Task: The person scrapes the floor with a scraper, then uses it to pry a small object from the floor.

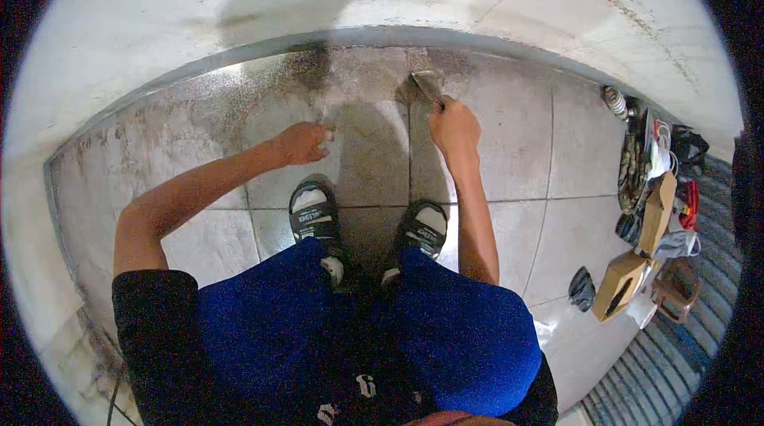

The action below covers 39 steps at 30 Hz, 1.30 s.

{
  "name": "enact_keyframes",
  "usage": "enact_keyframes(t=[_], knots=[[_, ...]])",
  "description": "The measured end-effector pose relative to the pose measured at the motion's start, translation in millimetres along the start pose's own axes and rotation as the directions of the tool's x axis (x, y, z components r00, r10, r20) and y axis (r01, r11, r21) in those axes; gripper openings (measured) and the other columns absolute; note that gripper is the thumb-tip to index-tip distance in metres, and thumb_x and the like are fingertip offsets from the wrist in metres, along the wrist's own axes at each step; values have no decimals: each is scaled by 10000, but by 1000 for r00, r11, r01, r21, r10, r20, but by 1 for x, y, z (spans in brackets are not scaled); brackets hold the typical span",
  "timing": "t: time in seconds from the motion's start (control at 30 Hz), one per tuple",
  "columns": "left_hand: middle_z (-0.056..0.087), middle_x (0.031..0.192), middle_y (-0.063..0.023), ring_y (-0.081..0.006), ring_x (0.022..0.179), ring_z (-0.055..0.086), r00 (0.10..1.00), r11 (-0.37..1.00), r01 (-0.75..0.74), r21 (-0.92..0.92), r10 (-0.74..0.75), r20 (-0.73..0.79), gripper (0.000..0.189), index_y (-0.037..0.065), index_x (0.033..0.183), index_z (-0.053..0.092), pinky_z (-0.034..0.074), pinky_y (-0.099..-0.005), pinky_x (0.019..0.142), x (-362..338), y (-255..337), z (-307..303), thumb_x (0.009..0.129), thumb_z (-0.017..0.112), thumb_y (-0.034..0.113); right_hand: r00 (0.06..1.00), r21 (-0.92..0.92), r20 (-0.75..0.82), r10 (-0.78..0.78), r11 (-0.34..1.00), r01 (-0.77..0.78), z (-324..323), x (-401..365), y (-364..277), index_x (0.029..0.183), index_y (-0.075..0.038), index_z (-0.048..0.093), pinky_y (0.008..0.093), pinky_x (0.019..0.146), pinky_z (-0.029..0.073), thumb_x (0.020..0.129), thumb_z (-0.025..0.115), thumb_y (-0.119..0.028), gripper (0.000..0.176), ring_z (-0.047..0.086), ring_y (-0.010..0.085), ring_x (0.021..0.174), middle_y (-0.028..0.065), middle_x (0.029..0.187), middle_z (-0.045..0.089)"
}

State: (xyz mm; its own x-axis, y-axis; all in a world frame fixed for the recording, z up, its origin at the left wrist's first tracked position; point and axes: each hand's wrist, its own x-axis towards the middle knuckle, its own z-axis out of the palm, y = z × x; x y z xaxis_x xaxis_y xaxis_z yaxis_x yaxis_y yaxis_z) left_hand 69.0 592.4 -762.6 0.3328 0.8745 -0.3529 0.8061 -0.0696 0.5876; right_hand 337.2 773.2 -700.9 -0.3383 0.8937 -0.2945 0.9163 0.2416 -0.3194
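Observation:
My right hand [456, 133] is closed around the handle of a scraper [427, 85]. The scraper's flat, broad blade points away from me, low over the grey floor tiles [493, 140] close to the base of the wall. Over the tiles to the left, my left hand [304, 143] hangs with its fingers loosely bent and a little apart; I see nothing held in it. Pale, dusty residue [215, 108] and darker stains spread over the tiles along the wall.
A white wall [414, 12] curves across the front. My sandalled feet [314, 211] stand between my hands. At the right lie a light bulb [615, 101], cardboard boxes [621, 287], a dark crumpled item [582, 289] and bags, beside a ribbed grey surface [649, 382].

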Motion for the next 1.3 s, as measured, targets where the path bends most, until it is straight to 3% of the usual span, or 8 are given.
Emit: enact_keyframes(t=[0.4,0.5,0.6,0.7,0.9,1.0,1.03,1.3], knots=[[539,1075,-226,-390,1020,520,950,947,-271,174,292,-111,428,-38,1044,517,429,-461,883,63,20,-7,784,605,291,999,-31,26,29,999,-29,-13,-10,-25,881,-37,654,481,709,493,843,502,-260,273,622,404,792,237,816,637],[507,1178,-248,-398,1095,497,998,997,-48,54,50,-23,492,-59,1141,474,402,-455,943,77,54,-34,777,611,243,999,64,-45,-18,998,21,-13,-15,-26,888,-33,653,486,700,491,842,504,-262,277,620,412,775,242,806,634],[484,1217,-270,-403,1108,500,979,988,-1,158,33,-202,533,-70,1207,427,420,-449,936,111,53,-17,759,599,164,998,36,-65,-12,999,15,-15,-9,-25,923,-34,653,487,699,489,844,496,-267,291,619,413,769,246,802,631],[483,1204,-308,-397,1106,515,823,890,-93,447,321,-469,596,-100,1248,382,459,-439,895,151,63,-3,721,586,89,998,92,-70,7,996,0,-6,-14,-27,996,-35,636,491,693,486,839,502,-244,295,617,414,763,246,789,629],[422,1256,-342,-411,1118,503,948,890,-100,446,-50,313,606,-132,1240,388,484,-436,865,184,113,-21,705,565,90,987,283,-160,-17,957,63,14,-66,-16,1171,-38,540,472,683,478,809,541,-147,378,611,403,804,247,892,623],[434,1255,-325,-399,1146,485,973,843,-62,535,171,-157,561,-113,1218,430,492,-444,842,160,123,2,721,545,120,981,329,-194,13,943,52,14,-93,-12,1205,-50,520,456,681,478,810,547,-134,404,608,388,807,236,936,615],[444,1259,-304,-394,1156,476,993,856,-103,506,114,8,523,-97,1231,428,494,-439,838,157,125,-2,776,500,151,983,343,-184,25,939,40,14,-97,-11,1211,-56,518,450,681,479,813,547,-134,407,608,383,806,232,948,612],[457,1240,-307,-399,1110,508,921,802,-159,576,331,-207,499,-107,1238,406,498,-446,826,162,81,55,814,476,147,995,180,-101,22,984,-3,13,-92,-17,1100,-74,590,451,635,482,849,542,-194,282,617,375,717,203,790,634]])
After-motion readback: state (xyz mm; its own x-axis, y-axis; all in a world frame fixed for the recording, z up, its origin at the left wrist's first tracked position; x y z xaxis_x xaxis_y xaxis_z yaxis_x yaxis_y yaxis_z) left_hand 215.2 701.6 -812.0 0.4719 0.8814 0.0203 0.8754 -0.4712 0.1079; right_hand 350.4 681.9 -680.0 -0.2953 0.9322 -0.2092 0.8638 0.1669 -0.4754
